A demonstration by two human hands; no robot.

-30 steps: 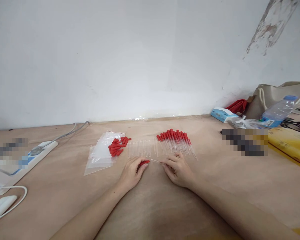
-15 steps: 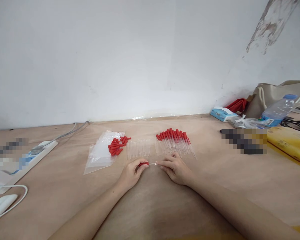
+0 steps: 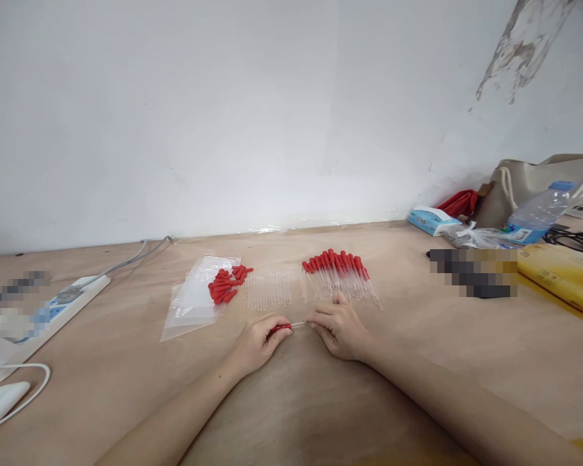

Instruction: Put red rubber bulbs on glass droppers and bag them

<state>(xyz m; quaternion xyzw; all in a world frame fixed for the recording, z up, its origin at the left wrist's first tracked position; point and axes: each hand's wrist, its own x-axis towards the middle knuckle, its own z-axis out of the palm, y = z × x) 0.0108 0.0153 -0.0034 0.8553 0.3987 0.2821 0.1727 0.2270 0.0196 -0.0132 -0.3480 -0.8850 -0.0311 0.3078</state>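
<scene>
In the head view my left hand (image 3: 256, 342) pinches a red rubber dropper bulb (image 3: 282, 327) between thumb and fingers. A thin clear dropper tube (image 3: 298, 324) runs from the bulb's mouth to my right hand (image 3: 341, 331), whose fingers are closed on its other end. How deep the tube sits in the bulb I cannot make out. Beyond my left hand lies a pile of loose red bulbs (image 3: 221, 287), partly on clear plastic bags (image 3: 192, 304). A row of bare clear tubes (image 3: 268, 289) lies in the middle. Behind my right hand, droppers with red bulbs (image 3: 337, 262) lie side by side.
A white power strip (image 3: 85, 291) with cables lies at the left. At the right are a blue-white box (image 3: 432, 221), a plastic bottle (image 3: 539, 213), a yellow pack (image 3: 563, 275) and a beige bag (image 3: 529, 181). Brown paper (image 3: 408, 362) covers the table up to the wall.
The bulb and tube between my hands have shifted slightly down in the picture, and the visible stretch of tube looks a little shorter. Both hands keep their grip.
</scene>
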